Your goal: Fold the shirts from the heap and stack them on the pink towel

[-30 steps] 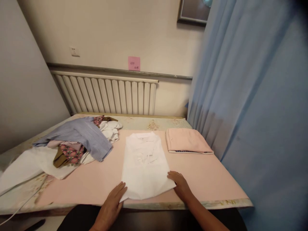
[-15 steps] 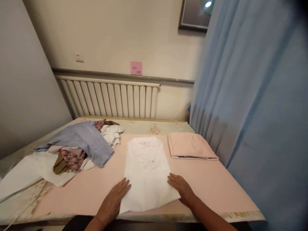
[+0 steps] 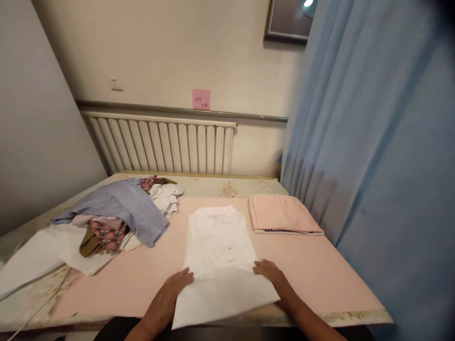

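A white shirt (image 3: 220, 251), folded into a narrow panel with its collar at the far end, lies in front of me on a pink cloth. My left hand (image 3: 174, 286) grips its left side edge, fingertips on top of the fabric. On the opposite edge my right hand (image 3: 272, 274) has hold of the shirt too, with the fingers curled over it. The near part of the shirt is raised a little, and its hem reaches over the table's front edge. Both thumbs are hidden.
At the left is a heap of loose clothes (image 3: 117, 208), with a blue striped garment on top. A folded pink stack (image 3: 284, 213) lies at the right, beside a blue curtain (image 3: 341, 142). Behind the table stands a radiator (image 3: 159, 144). A white cord (image 3: 42, 303) runs along the near left.
Both hands have gone from resting flat at the shirt's sides to gripping its edges. The shirt has slid slightly toward me, and its near part has lifted.
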A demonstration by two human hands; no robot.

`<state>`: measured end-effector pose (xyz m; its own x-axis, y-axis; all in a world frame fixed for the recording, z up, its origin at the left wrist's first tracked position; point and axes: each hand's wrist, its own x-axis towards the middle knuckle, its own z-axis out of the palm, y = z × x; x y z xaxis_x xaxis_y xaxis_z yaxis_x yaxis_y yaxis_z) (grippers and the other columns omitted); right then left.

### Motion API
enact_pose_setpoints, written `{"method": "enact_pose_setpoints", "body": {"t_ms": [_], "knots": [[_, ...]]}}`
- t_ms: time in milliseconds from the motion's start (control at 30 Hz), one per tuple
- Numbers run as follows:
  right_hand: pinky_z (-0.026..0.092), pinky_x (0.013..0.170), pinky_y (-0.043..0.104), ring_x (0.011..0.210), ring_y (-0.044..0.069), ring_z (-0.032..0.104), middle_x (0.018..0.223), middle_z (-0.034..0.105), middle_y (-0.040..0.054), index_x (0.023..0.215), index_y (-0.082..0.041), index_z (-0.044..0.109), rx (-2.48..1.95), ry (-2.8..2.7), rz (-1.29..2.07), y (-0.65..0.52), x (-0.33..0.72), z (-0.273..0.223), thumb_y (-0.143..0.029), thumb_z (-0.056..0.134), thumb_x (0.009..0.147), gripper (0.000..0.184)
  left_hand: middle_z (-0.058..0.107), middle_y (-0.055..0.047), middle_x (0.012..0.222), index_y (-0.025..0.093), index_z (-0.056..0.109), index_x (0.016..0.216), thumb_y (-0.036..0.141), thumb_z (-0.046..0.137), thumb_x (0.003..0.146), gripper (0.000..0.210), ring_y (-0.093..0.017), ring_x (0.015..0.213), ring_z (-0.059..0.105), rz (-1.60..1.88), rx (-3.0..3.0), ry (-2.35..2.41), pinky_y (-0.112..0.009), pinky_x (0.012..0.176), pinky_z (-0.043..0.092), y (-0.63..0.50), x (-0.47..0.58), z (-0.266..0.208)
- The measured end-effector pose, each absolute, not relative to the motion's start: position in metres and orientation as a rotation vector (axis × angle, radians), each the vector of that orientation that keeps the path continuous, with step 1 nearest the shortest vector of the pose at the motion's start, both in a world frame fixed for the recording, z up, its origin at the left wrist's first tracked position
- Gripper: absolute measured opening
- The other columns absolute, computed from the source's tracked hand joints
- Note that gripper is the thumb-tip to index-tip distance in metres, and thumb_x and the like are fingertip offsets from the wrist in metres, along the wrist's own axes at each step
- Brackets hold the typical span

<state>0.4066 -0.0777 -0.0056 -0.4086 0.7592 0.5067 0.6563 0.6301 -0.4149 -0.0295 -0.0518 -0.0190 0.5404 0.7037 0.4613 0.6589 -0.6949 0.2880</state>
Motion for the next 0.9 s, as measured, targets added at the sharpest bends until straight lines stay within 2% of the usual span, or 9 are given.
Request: {"method": "enact_pose_setpoints", "body": {"t_ms": [133, 233, 300, 367, 467, 533, 633, 733, 900], "knots": [[0.039, 0.106, 0.044, 0.102, 0.024, 0.066, 0.106, 0.071, 0.0037, 0.104, -0.030, 0.069, -1.133, -2.025, 0.448, -0.122, 0.404, 0.019, -0.040, 0.049, 0.091, 0.025, 0.069, 0.003, 0.116, 0.042, 0.063, 0.117, 0.046, 0.044, 0.085, 0.037, -0.024, 0.115, 0.059, 0.884, 2.408, 1.296, -0.042, 0.102, 0.046, -0.091, -0.030, -0.018], [0.052, 0.084, 0.034, 0.090, 0.023, 0.067, 0.096, 0.072, 0.0058, 0.092, -0.025, 0.070, -1.227, -1.835, 0.739, -0.152, 0.397, 0.043, -0.038, 0.052, 0.088, 0.023, 0.075, 0.000, 0.093, 0.036, 0.071, 0.099, 0.054, 0.050, 0.078, 0.035, -0.025, 0.094, 0.067, 0.843, 2.200, 1.352, -0.035, 0.084, 0.055, -0.112, -0.024, -0.008], [0.051, 0.069, 0.029, 0.077, 0.021, 0.065, 0.083, 0.071, 0.0055, 0.082, -0.021, 0.068, -1.294, -1.695, 0.846, -0.158, 0.391, 0.058, -0.037, 0.052, 0.085, 0.023, 0.073, -0.001, 0.079, 0.029, 0.071, 0.086, 0.058, 0.048, 0.078, 0.038, -0.023, 0.079, 0.067, 0.826, 1.996, 1.376, -0.030, 0.072, 0.055, -0.117, -0.017, 0.006], [0.047, 0.064, 0.027, 0.070, 0.020, 0.061, 0.073, 0.067, 0.0037, 0.075, -0.019, 0.066, -1.358, -1.592, 0.820, -0.147, 0.385, 0.069, -0.037, 0.052, 0.082, 0.023, 0.070, -0.001, 0.072, 0.024, 0.067, 0.078, 0.059, 0.043, 0.080, 0.042, -0.022, 0.074, 0.064, 0.883, 1.784, 1.414, -0.029, 0.070, 0.053, -0.113, -0.007, 0.024], [0.040, 0.058, 0.025, 0.063, 0.016, 0.052, 0.061, 0.056, -0.0005, 0.064, -0.019, 0.057, -1.491, -1.451, 0.640, -0.102, 0.375, 0.076, -0.043, 0.053, 0.080, 0.030, 0.066, -0.002, 0.069, 0.021, 0.059, 0.070, 0.062, 0.042, 0.079, 0.045, -0.023, 0.077, 0.061, 0.996, 1.610, 1.601, -0.031, 0.072, 0.050, -0.082, 0.011, 0.051], [0.037, 0.056, 0.023, 0.061, 0.014, 0.047, 0.059, 0.050, -0.0033, 0.063, -0.020, 0.051, -1.571, -1.352, 0.559, -0.060, 0.367, 0.075, -0.046, 0.051, 0.079, 0.031, 0.066, -0.001, 0.075, 0.022, 0.055, 0.072, 0.058, 0.038, 0.082, 0.042, -0.021, 0.077, 0.060, 0.942, 1.625, 1.689, -0.029, 0.072, 0.048, -0.048, 0.023, 0.062], [0.036, 0.057, 0.022, 0.063, 0.013, 0.045, 0.061, 0.049, -0.0041, 0.062, -0.021, 0.048, -1.667, -1.283, 0.541, 0.001, 0.359, 0.065, -0.044, 0.045, 0.079, 0.030, 0.065, -0.002, 0.077, 0.022, 0.052, 0.074, 0.047, 0.033, 0.087, 0.035, -0.021, 0.080, 0.060, 0.844, 1.613, 1.832, -0.030, 0.074, 0.046, 0.008, 0.034, 0.067], [0.033, 0.053, 0.023, 0.056, 0.013, 0.043, 0.051, 0.046, -0.0046, 0.052, -0.021, 0.046, -1.778, -1.282, 0.608, 0.039, 0.357, 0.047, -0.038, 0.050, 0.074, 0.028, 0.064, -0.006, 0.072, 0.021, 0.051, 0.067, 0.039, 0.039, 0.085, 0.028, -0.024, 0.078, 0.062, 0.749, 1.566, 1.921, -0.033, 0.073, 0.045, 0.045, 0.038, 0.059], [0.030, 0.050, 0.022, 0.050, 0.012, 0.045, 0.048, 0.049, -0.0038, 0.050, -0.020, 0.051, -1.869, -1.333, 0.697, 0.043, 0.364, 0.019, -0.030, 0.054, 0.071, 0.024, 0.065, -0.007, 0.071, 0.019, 0.054, 0.066, 0.039, 0.043, 0.084, 0.029, -0.024, 0.073, 0.064, 0.648, 1.502, 1.942, -0.032, 0.068, 0.045, 0.047, 0.033, 0.042]]}}
